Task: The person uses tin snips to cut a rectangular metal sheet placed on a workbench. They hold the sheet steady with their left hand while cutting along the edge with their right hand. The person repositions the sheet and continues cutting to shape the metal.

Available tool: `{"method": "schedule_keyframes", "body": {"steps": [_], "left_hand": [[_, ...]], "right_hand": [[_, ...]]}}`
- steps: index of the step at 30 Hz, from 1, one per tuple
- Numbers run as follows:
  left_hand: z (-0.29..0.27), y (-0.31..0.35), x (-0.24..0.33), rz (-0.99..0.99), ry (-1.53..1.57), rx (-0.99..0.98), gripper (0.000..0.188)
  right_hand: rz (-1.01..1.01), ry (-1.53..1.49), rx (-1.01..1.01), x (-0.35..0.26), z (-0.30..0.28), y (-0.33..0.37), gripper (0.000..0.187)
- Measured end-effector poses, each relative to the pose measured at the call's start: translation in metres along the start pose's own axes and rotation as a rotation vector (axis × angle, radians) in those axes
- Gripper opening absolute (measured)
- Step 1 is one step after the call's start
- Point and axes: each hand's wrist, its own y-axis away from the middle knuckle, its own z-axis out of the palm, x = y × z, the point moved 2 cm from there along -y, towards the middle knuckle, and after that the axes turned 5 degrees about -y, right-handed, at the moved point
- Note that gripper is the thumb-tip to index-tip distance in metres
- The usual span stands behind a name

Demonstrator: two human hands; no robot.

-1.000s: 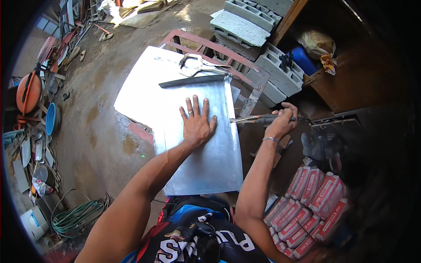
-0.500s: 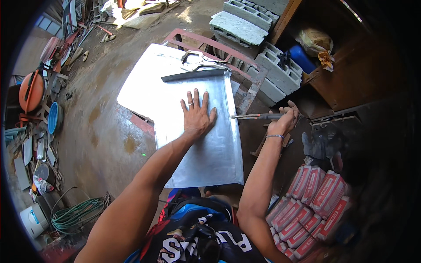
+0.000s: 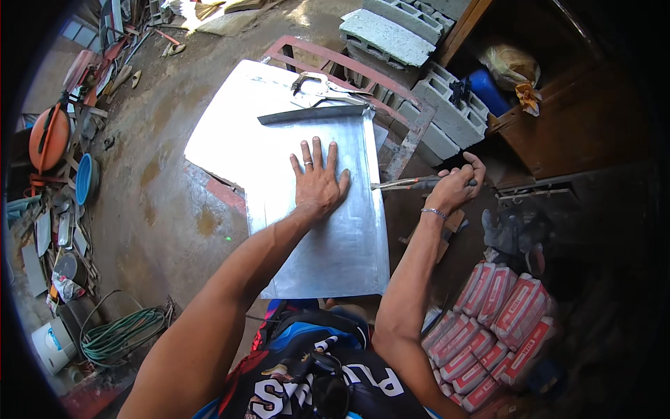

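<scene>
The sheet (image 3: pixel 324 255) lies in front of the person, on top of a white panel (image 3: pixel 223 133) and the frame (image 3: pixel 342 61). Its near and left edges look flat, so the shaping there seems not yet done, if any is due. The left hand (image 3: pixel 319 185) rests on the sheet's middle, palm down and fingers spread, holding nothing (a ring shows on one finger). The right hand (image 3: pixel 457 185), off the sheet's right side, is closed around the handles of the pliers (image 3: pixel 412 183), whose tips meet the sheet's right edge. That edge carries a narrow lip, apparently partly formed; whether it is finished along its length I cannot tell. At the sheet's far edge a dark strip (image 3: pixel 310 114) stands up, so that bend looks done. Just beyond it lies a clamp (image 3: pixel 324 87).

Of the containers, the bags (image 3: pixel 520 304) are stacked to the near right of the sheet, closed, their filling hidden. A white bucket (image 3: pixel 54 353) sits well off to the sheet's near left, its inside not readable. Farther up on the left is a tilted blue basin (image 3: pixel 84 179), contents unclear. Beyond the sheet's far right, a blue jug (image 3: pixel 488 92) lies by a clear sack (image 3: pixel 508 64); what either holds is hidden.
</scene>
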Motion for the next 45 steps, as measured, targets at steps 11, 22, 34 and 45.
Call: {"method": "schedule_keyframes", "body": {"steps": [11, 22, 34, 45], "left_hand": [[0.004, 0.001, -0.004, 0.004, 0.032, -0.023, 0.076], [0.000, 0.001, -0.002, 0.010, 0.014, 0.026, 0.075], [0.002, 0.004, 0.000, -0.013, 0.010, 0.036, 0.076], [-0.001, 0.001, 0.003, 0.118, -0.005, -0.006, 0.080]], "right_hand": [[-0.162, 0.234, -0.030, -0.033, 0.022, 0.028, 0.026], [0.231, -0.086, -0.040, 0.009, -0.012, -0.008, 0.023], [0.402, -0.254, 0.110, 0.003, -0.041, -0.001, 0.025], [0.170, -0.243, 0.143, 0.002, -0.030, -0.001, 0.020]]}}
